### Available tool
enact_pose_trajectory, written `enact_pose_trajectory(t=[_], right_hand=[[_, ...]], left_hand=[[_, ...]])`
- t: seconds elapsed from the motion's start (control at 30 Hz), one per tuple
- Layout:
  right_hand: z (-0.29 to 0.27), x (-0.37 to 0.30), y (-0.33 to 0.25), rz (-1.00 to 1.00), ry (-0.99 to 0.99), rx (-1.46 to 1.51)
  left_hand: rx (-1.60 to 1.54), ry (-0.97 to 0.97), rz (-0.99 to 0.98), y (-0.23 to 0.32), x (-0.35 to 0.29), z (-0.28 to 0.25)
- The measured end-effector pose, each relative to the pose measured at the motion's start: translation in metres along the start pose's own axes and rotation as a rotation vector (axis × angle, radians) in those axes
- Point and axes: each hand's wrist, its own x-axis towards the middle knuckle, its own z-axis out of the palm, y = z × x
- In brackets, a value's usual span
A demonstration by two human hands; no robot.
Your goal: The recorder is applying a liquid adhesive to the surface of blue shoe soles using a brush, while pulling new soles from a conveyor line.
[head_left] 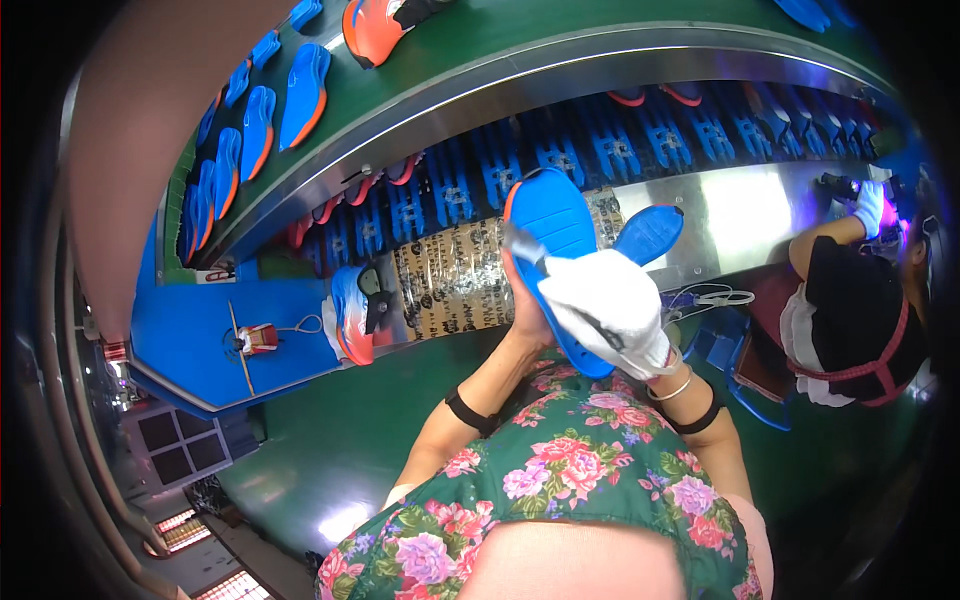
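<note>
A large blue shoe sole (548, 212) with a thin orange edge is tilted up in front of me, its inner face toward me. My bare left hand (527, 303) grips its left edge, the fingers partly hidden behind it. Over the sole's middle is my right hand (607, 300) in a white glove, closed around a small brush (527, 248). The brush head, slightly blurred, is close to the sole's left side; I cannot tell whether it touches. Just beyond, a second blue sole (650, 233) lies on the metal ledge.
Blue-and-orange soles (305, 95) ride on a green belt (480, 40). Below it runs a rack of blue holders (455, 190). A blue, white and red shoe (352, 312) stands left, beside a blue side table (190, 310) bearing a small container (258, 340). A co-worker (860, 300) sits right.
</note>
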Motion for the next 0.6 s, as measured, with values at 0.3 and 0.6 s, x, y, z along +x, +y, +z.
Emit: enact_pose_trajectory(t=[0.3, 0.6], right_hand=[[-0.003, -0.016, -0.003, -0.028, -0.027, -0.058], [-0.011, -0.025, -0.008, 0.008, -0.029, -0.051]], left_hand=[[-0.105, -0.160, -0.033, -0.011, 0.003, -0.024], [0.069, 0.092, 0.045, 0.000, -0.003, 0.007]])
